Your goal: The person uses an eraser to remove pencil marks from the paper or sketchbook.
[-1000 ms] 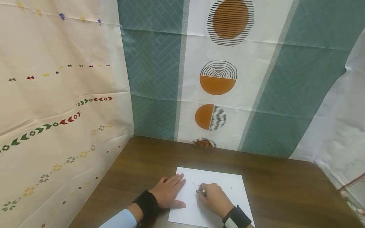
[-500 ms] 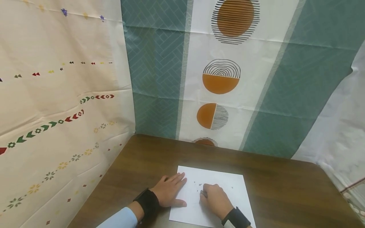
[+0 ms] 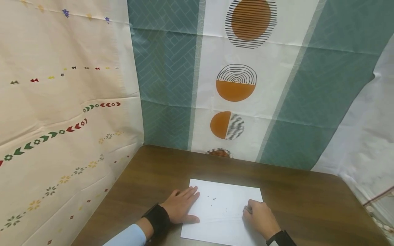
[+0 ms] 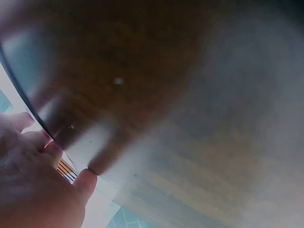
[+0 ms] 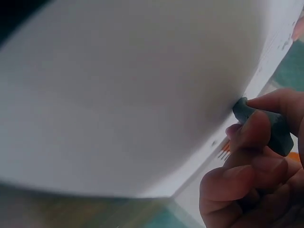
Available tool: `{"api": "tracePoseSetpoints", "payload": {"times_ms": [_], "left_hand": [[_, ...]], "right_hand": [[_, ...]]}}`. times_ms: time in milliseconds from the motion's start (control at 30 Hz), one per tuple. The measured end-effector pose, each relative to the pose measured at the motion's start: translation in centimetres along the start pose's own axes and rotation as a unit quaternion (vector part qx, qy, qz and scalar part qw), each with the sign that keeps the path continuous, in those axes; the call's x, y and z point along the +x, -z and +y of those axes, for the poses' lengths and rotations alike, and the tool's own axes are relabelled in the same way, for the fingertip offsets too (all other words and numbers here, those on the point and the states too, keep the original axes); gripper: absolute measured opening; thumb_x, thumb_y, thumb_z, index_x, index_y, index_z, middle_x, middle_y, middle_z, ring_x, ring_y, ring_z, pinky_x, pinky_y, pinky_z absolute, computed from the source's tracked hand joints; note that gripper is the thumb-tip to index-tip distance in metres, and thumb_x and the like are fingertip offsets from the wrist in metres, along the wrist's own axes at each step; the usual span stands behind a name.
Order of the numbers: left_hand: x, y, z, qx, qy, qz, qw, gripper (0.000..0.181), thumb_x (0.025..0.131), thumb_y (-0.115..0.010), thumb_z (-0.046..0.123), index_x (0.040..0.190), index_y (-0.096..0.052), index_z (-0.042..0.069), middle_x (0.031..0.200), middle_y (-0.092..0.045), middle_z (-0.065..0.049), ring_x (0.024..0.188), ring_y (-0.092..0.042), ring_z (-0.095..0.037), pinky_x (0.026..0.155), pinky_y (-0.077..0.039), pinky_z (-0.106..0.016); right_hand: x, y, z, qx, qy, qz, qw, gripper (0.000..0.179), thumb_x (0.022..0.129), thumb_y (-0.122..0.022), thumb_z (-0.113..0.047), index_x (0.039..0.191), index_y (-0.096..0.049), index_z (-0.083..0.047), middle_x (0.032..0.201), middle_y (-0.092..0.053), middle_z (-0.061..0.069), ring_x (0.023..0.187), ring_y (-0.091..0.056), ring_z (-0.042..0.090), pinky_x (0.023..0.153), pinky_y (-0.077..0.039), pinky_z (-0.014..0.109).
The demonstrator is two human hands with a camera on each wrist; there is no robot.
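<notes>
A white sheet of paper [image 3: 220, 230] lies on the brown table, with small dark crumbs [image 3: 214, 199] scattered on it and faint grey streaks across its middle. My left hand [image 3: 180, 206] rests flat on the sheet's left edge, fingers straight and thumb spread. Near the right edge of the paper, my right hand [image 3: 261, 218] pinches a small dark grey-green eraser [image 5: 270, 126] between thumb and fingers. In the right wrist view the eraser's tip meets the paper surface, while the other fingers curl beneath. The left wrist view shows my left thumb and fingertips beside dark blur.
The brown table [image 3: 307, 201] extends beyond the paper on both sides. A cream embroidered cloth [image 3: 61, 102] hangs at the left, and a green-and-white patterned cloth [image 3: 166, 85] hangs behind. More white cloth [image 3: 369, 136] hangs at the right.
My right hand has moved right with the eraser, from the middle of the paper toward its right edge, uncovering faint streaks and crumbs. The left hand stays on the paper.
</notes>
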State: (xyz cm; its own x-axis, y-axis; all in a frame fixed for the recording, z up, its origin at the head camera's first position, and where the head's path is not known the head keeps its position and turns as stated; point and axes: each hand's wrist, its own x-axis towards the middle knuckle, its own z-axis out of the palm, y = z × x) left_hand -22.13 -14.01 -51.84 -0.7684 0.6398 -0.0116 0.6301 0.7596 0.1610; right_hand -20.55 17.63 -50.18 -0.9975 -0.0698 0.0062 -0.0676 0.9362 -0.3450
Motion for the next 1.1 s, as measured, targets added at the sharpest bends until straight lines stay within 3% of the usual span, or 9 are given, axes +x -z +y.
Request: {"api": "tracePoseSetpoints", "payload": {"times_ms": [133,333,633,800,1100], "left_hand": [[-0.1,0.4,0.2,0.004,0.001,-0.005,1.0000,0.090,0.081,-0.039,0.075,0.146,-0.028,0.013,0.152,-0.021,-0.006,0.136,-0.016,-0.023,0.098,-0.027,-0.065],[-0.1,0.4,0.3,0.005,0.005,-0.007,0.9999,0.090,0.081,-0.040,0.074,0.146,-0.029,0.013,0.152,-0.022,-0.006,0.135,-0.017,-0.023,0.098,-0.027,-0.064],[0.2,-0.2,0.0,0.007,0.004,0.001,1.0000,0.091,0.080,-0.039,0.076,0.146,-0.029,0.013,0.152,-0.022,-0.006,0.136,-0.016,-0.022,0.097,-0.027,-0.065],[0.1,0.1,0.1,0.004,0.000,0.000,1.0000,0.090,0.081,-0.040,0.074,0.146,-0.029,0.012,0.152,-0.021,-0.007,0.135,-0.016,-0.023,0.097,-0.028,-0.065],[-0.1,0.9,0.3,0.007,-0.002,0.000,1.0000,0.088,0.083,-0.040,0.072,0.146,-0.028,0.012,0.152,-0.021,-0.008,0.135,-0.018,-0.024,0.096,-0.030,-0.064]], "right_hand": [[-0.2,0.3,0.3,0.003,-0.008,-0.002,1.0000,0.012,0.078,-0.066,-0.013,0.086,-0.065,-0.005,0.081,-0.066,0.009,0.073,-0.059,0.024,0.072,-0.050,0.054],[0.0,-0.1,-0.6,0.003,0.020,0.006,0.9998,0.010,0.078,-0.064,-0.014,0.071,-0.057,-0.011,0.061,-0.053,-0.001,0.057,-0.046,0.017,0.057,-0.046,0.040],[0.8,-1.4,-3.9,-0.008,0.080,0.021,0.9965,0.011,0.075,-0.065,-0.011,0.066,-0.058,-0.011,0.055,-0.052,-0.004,0.049,-0.042,0.011,0.050,-0.043,0.032],[0.9,-1.7,-5.8,0.027,0.107,0.011,0.9939,0.007,0.076,-0.065,-0.013,0.070,-0.062,-0.012,0.055,-0.052,-0.007,0.049,-0.043,0.010,0.051,-0.042,0.032],[1.0,-2.7,-9.9,0.073,0.189,-0.016,0.9792,0.006,0.080,-0.065,-0.019,0.078,-0.066,-0.013,0.060,-0.057,-0.010,0.049,-0.045,0.004,0.049,-0.044,0.027]]}}
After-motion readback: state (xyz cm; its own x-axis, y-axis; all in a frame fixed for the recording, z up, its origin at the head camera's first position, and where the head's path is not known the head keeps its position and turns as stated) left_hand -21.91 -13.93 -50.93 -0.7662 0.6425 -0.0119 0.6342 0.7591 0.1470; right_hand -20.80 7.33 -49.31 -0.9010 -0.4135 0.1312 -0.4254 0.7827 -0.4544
